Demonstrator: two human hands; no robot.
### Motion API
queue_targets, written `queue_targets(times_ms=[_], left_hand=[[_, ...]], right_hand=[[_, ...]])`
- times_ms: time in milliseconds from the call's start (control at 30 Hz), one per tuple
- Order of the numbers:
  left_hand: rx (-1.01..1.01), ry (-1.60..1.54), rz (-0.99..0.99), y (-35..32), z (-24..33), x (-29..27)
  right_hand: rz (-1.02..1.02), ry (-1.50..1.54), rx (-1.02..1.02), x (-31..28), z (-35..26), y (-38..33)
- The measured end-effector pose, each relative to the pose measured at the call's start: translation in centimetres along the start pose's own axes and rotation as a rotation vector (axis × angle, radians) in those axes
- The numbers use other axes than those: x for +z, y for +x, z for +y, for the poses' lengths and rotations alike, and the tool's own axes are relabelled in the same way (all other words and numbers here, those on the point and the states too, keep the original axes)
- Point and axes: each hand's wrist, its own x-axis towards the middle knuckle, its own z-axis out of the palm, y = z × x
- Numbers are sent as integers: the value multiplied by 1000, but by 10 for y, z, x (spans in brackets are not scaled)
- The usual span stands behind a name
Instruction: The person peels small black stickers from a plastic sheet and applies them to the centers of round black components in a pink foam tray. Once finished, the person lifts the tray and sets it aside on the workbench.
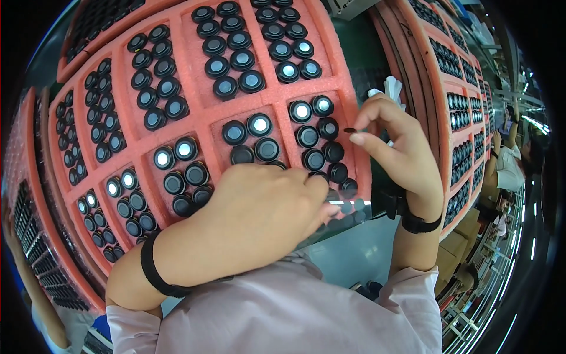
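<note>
A pink foam tray (197, 121) lies in front of me, its compartments filled with black round parts (307, 136) that have grey or shiny round tops. My left hand (274, 203) reaches across the near compartments. Between its thumb and fingers is a clear sheet with grey round dots (352, 218), held over the tray's near right corner. To the right of the tray, my right hand (396, 141) pinches a small thin dark disc (350, 130) between thumb and index finger. The left hand hides some of the round parts beneath it.
Stacked pink foam trays (433, 112) filled with similar parts stand to the right. Another filled tray (65, 259) is on the left, beside another person's arm (35, 277). Crumpled white material (389, 89) lies behind my right hand. Cardboard boxes (457, 251) sit farther right.
</note>
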Motion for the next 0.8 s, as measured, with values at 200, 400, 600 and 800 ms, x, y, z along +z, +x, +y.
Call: queue_targets(times_ms=[200, 400, 600, 800], left_hand=[[126, 32, -56, 16, -3, -1], [224, 151, 126, 24, -15, 16], [235, 105, 131, 27, -24, 26], [241, 92, 94, 29, -25, 25]], right_hand=[[0, -109, 155, 13, 15, 13], [-36, -143, 153, 11, 21, 15], [-65, -144, 198, 13, 18, 18], [-49, -152, 144, 15, 25, 17]])
